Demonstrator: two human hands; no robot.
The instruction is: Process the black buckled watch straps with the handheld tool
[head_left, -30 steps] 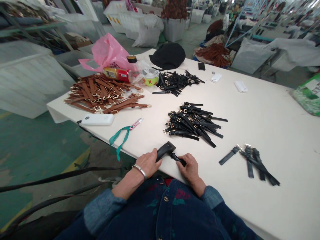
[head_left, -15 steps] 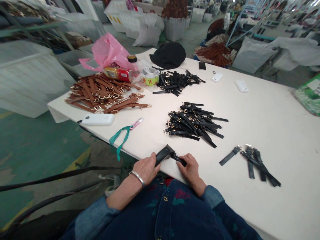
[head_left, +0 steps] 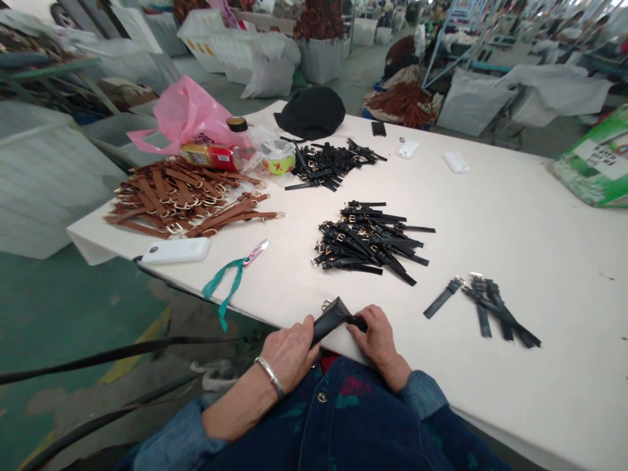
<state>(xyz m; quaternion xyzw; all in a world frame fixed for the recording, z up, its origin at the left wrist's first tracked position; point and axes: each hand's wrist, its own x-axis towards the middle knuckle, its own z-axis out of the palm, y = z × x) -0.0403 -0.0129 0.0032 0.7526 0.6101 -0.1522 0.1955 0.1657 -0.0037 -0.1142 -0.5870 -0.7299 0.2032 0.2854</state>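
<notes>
At the near table edge, my left hand point(head_left: 290, 350) is closed around one end of a black leather strap point(head_left: 330, 320). The strap bends sharply, and a small gold buckle point(head_left: 326, 305) shows beside the bend. My right hand point(head_left: 377, 335) pinches the darker, narrower end, mostly covered by its fingers. Beyond my hands lies a heap of black buckle straps point(head_left: 370, 242). Several more black straps point(head_left: 500, 314) lie apart to the right of my right hand. Pink thread snips point(head_left: 256, 252) tied with a green ribbon point(head_left: 230, 281) rest left of my hands.
Brown straps point(head_left: 171, 196) are piled at the left, beside a white power bank point(head_left: 175, 250). Behind them are a pink plastic bag point(head_left: 189, 114) and a bottle point(head_left: 210, 157). A black cap point(head_left: 311, 112) lies at the back, a green bag point(head_left: 596, 160) at the right.
The view has shifted slightly to the right. Both hands keep hold of the strap, whose bend has turned a little; its gold buckle now shows beside it.
</notes>
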